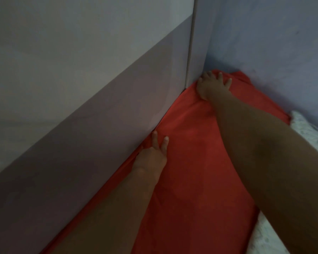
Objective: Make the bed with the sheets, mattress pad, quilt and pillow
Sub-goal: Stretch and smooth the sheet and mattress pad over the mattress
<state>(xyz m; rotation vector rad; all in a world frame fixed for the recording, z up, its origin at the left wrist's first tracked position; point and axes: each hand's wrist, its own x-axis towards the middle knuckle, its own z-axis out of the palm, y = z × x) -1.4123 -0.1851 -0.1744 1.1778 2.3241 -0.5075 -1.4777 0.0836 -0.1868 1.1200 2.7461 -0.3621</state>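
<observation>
Both hands flat, fingers spread: left hand (151,156) and right hand (212,85) press red sheet (191,162) beside panel (99,107).

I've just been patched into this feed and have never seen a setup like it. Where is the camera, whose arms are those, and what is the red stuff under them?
There is no machine here. A person works with bare hands, and the one picture comes from a wide-angle camera worn on their head, looking forward and down, so both arms reach away from you.

The red stuff is a sheet spread on the bed, in a corner between a pale panel on the left and a blue wall.

The left hand lies with straight fingers on the sheet's edge, right against the panel. The right hand is farther off, fingers spread, pressing the sheet into the corner. Neither hand grips anything.

On the right, white textured bedding shows beyond the sheet's edge. I cannot tell which layer it is.
</observation>
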